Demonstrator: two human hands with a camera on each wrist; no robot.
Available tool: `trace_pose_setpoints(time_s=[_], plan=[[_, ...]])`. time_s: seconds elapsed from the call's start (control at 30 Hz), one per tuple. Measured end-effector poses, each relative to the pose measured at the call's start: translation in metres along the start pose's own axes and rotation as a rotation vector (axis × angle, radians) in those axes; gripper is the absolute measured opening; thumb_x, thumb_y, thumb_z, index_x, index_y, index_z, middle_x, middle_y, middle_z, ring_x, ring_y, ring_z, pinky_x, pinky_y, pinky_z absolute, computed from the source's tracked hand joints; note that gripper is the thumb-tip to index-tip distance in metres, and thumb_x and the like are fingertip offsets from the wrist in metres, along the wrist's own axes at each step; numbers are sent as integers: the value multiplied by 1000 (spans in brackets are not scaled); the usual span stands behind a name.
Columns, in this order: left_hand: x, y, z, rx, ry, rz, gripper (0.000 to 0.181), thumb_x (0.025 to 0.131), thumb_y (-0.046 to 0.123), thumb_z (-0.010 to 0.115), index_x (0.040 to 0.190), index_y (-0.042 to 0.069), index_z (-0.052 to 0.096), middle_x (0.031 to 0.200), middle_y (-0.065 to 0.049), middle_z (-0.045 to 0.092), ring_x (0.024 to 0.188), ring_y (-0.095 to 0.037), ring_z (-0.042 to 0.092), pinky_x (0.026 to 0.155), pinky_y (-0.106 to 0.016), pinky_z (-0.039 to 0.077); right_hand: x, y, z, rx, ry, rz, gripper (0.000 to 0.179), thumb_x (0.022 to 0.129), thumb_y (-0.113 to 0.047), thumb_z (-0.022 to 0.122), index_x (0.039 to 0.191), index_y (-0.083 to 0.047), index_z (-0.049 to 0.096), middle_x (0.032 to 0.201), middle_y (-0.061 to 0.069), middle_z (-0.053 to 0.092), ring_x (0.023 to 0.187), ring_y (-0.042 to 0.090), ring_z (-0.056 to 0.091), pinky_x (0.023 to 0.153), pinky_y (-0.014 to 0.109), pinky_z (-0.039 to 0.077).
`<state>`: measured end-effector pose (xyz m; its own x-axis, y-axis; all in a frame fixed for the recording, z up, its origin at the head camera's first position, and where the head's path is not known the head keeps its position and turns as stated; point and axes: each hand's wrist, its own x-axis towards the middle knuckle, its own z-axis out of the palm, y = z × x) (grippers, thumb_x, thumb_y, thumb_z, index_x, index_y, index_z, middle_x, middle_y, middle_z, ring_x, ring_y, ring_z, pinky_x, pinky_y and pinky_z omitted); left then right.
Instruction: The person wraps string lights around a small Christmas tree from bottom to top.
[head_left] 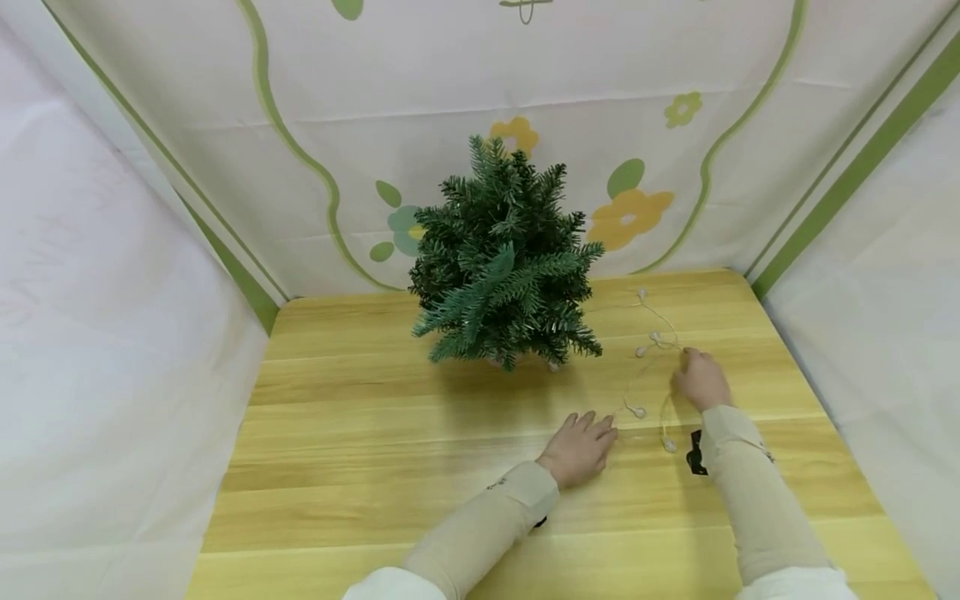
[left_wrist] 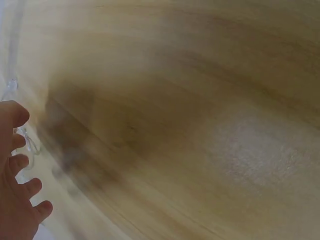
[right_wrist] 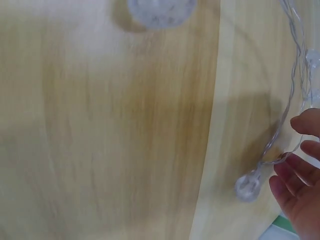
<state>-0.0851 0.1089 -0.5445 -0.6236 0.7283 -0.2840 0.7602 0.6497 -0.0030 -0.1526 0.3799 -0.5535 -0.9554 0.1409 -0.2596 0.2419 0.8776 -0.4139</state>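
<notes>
A string of clear wire lights with small white bulbs [head_left: 636,412] trails over the right part of the wooden table. My right hand [head_left: 702,379] is at the wire, which runs by its curled fingertips; the thumb stands apart from them. A bulb [right_wrist: 248,186] hangs from the wire just beside those fingers. Lower and to the left, my left hand [head_left: 577,450] is palm down over the table with its fingers spread, its tips close to another stretch of wire. A small green artificial tree [head_left: 510,258] stands at the back middle, with the wire leading toward its base.
The wooden table [head_left: 337,467] reaches back to a white fabric wall [head_left: 420,75] printed with flowers and vines. White fabric walls also stand at left and right. More bulbs [head_left: 655,337] lie to the right of the tree, and another bulb [head_left: 669,444] lies below my right hand.
</notes>
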Motion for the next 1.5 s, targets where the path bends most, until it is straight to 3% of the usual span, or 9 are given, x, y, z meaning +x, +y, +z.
trace_pose_setpoints(time_s=[0.17, 0.37, 0.57, 0.8, 0.87, 0.93, 1.07, 1.37, 1.5], plan=[[0, 0, 6, 57, -18, 33, 46, 103, 40, 32, 149, 33, 29, 156, 14, 28, 144, -11, 29, 119, -31, 27, 1, -6, 4, 5, 31, 32, 59, 96, -19, 47, 138, 19, 30, 129, 46, 37, 113, 59, 43, 94, 65, 42], [2, 0, 11, 33, -30, 41, 52, 103, 41, 33, 152, 37, 18, 159, 15, 21, 146, -11, 25, 120, -32, 25, 2, -10, 7, 10, 25, 36, 58, 98, -26, 47, 134, 18, 35, 123, 44, 44, 107, 56, 49, 84, 60, 48], [2, 1, 11, 27, -42, 68, 46, 103, 41, 35, 148, 39, 28, 158, 15, 23, 146, -11, 26, 119, -32, 27, 4, -17, 11, 32, 38, 16, 57, 99, -32, 47, 130, 16, 43, 120, 41, 48, 107, 53, 50, 85, 59, 47], [-1, -2, 9, 29, -57, 81, 44, 103, 41, 34, 147, 39, 30, 157, 15, 25, 145, -10, 27, 119, -31, 27, 7, -27, 19, 13, 43, 59, 77, 94, -53, 48, 128, 17, 44, 122, 42, 45, 108, 54, 47, 89, 61, 45], [-2, -3, 9, 20, -62, 82, 44, 103, 41, 34, 147, 39, 30, 157, 15, 25, 145, -10, 27, 119, -32, 27, 8, -30, 22, 12, 47, 68, 72, 94, -50, 49, 119, 17, 49, 113, 39, 50, 100, 50, 52, 82, 57, 48], [-3, -4, 8, 10, -64, 80, 44, 103, 41, 35, 147, 39, 31, 157, 15, 26, 145, -10, 27, 120, -32, 26, 10, -32, 23, 41, 35, 77, 53, 94, -40, 49, 97, 12, 56, 89, 29, 56, 79, 40, 56, 65, 46, 51], [-3, -8, 8, 9, -63, 64, 44, 103, 41, 36, 146, 39, 32, 157, 15, 26, 145, -10, 28, 119, -33, 27, 10, -32, 21, 109, -8, 96, 32, 91, -20, 45, 62, -9, 41, 54, 1, 39, 49, 14, 39, 44, 26, 35], [-5, -13, 8, 7, -85, 49, 47, 102, 42, 36, 148, 38, 28, 158, 14, 24, 145, -10, 27, 120, -32, 26, 1, -26, 15, 163, -47, 88, 23, 90, -15, 45, 75, 0, 54, 58, -4, 41, 51, 11, 36, 46, 24, 33], [-6, -13, 10, -1, -91, 39, 48, 102, 43, 36, 149, 39, 26, 158, 14, 22, 146, -9, 25, 120, -32, 25, -2, -29, 8, 221, -52, 85, 23, 94, -14, 43, 81, 3, 53, 66, 7, 50, 57, 15, 43, 50, 25, 37]])
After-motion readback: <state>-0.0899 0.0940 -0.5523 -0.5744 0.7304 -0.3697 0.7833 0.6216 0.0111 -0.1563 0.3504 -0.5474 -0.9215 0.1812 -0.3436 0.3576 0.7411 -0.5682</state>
